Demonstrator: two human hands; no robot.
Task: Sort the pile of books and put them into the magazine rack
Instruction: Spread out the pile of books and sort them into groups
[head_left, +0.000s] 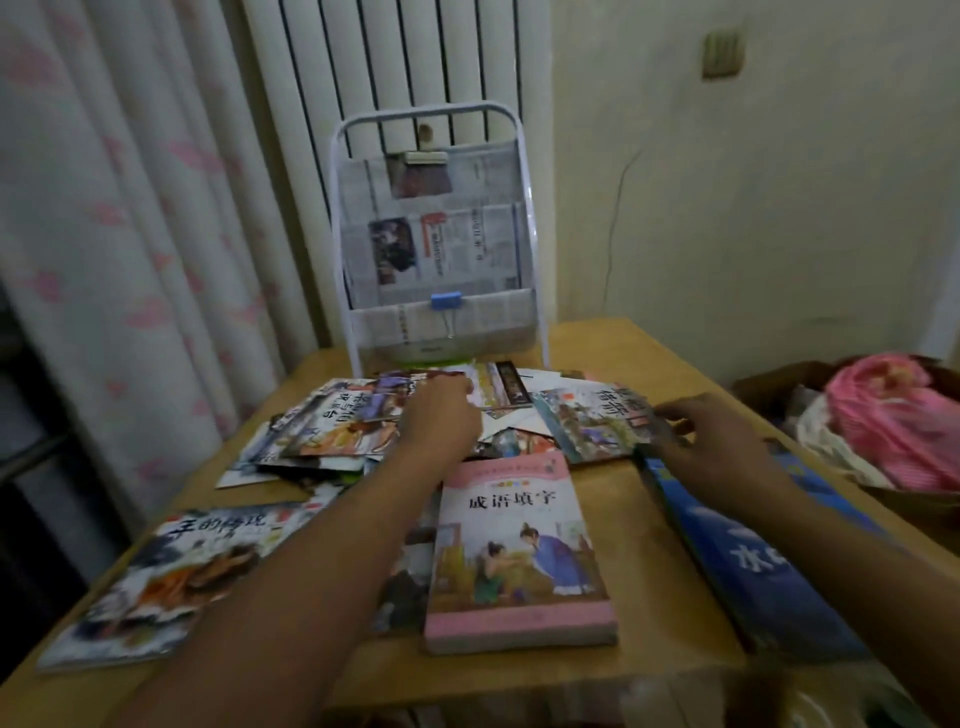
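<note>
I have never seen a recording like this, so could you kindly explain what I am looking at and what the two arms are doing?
There is no machine here: one picture from a camera worn on a person's head, looking down at their own arms. On the wooden table lie scattered books, among them a pink book and a blue book. Behind stands a white magazine rack lined with newspaper. The left hand rests in the book pile; whether it grips anything is unclear. The right hand touches the edge of an illustrated book.
</note>
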